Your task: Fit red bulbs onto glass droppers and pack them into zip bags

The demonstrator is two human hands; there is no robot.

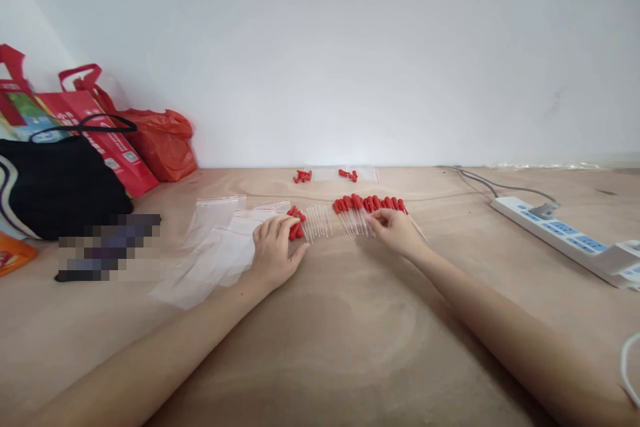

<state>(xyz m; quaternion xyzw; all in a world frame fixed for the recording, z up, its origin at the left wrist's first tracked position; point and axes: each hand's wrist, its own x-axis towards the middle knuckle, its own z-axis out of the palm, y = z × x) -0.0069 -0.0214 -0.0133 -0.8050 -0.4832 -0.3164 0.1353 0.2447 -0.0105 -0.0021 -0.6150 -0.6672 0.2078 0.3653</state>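
Observation:
My left hand [274, 250] rests at a small pile of red rubber bulbs [296, 225], fingers bent over its left side and thumb apart. Just right of that pile lies a row of thin clear dropper tubes [317, 221] without bulbs. Farther right, several droppers with red bulbs [356, 203] lie side by side, bulbs toward the wall. My right hand [393, 230] is over the lower part of this row, thumb and forefinger pinched together at the clear tubes. What the pinch holds, if anything, is hidden by the fingers.
Clear zip bags [220, 250] lie overlapping at left. Near the wall, more red pieces [303, 176] lie by a flat clear bag [367, 175]. A white power strip [560, 233] with cables stands right. Red carrier bags [160, 143] and a black bag [65, 180] fill the left side.

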